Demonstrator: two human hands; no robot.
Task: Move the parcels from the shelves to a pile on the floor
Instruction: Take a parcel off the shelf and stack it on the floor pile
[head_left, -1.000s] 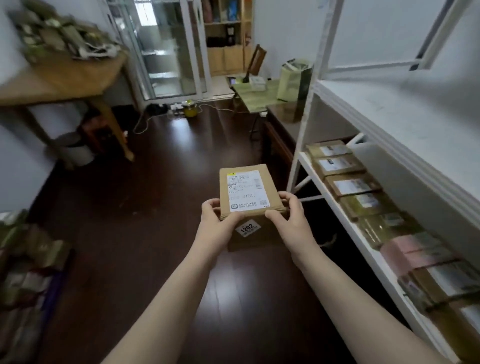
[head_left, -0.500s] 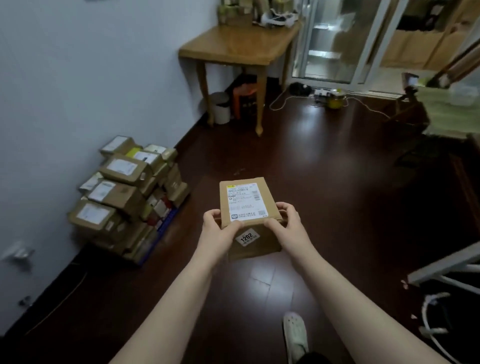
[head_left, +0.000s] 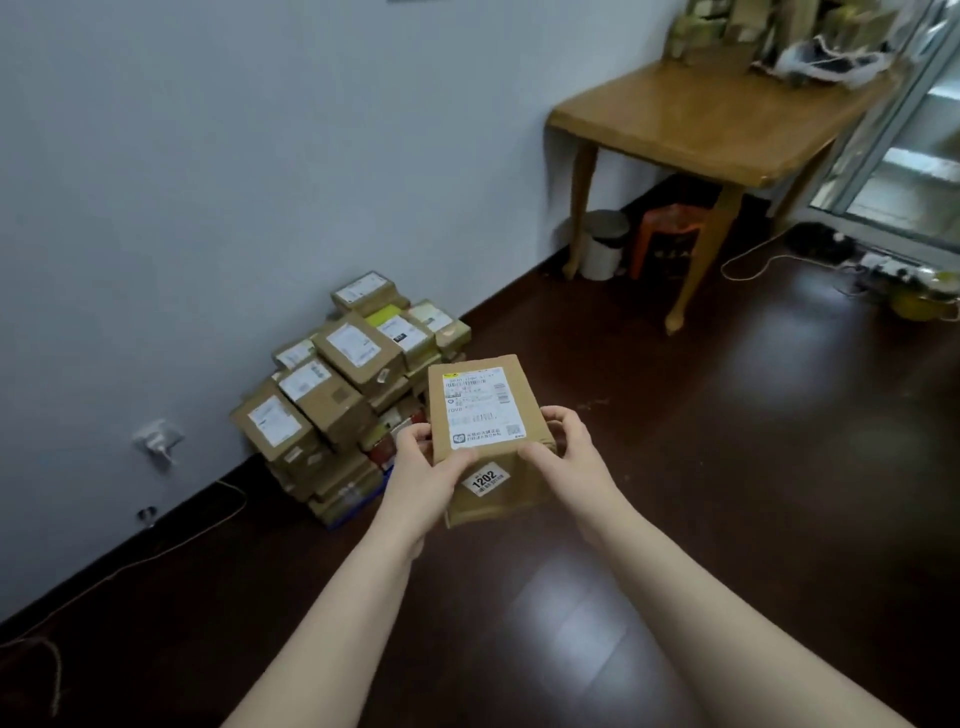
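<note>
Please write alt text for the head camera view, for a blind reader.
The left hand and the right hand hold a small brown cardboard parcel above the dark wooden floor. To the left, a pile of brown cardboard parcels stands by the pale wall; a light wooden table stands further back.

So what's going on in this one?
A person holds a cardboard parcel out in front, with the left hand and right hand gripping its near end from either side. A sticker on it reads 1202. The parcel is in the air, not yet on the pile of parcels stacked on the dark floor against the wall, ahead to the left.
</note>
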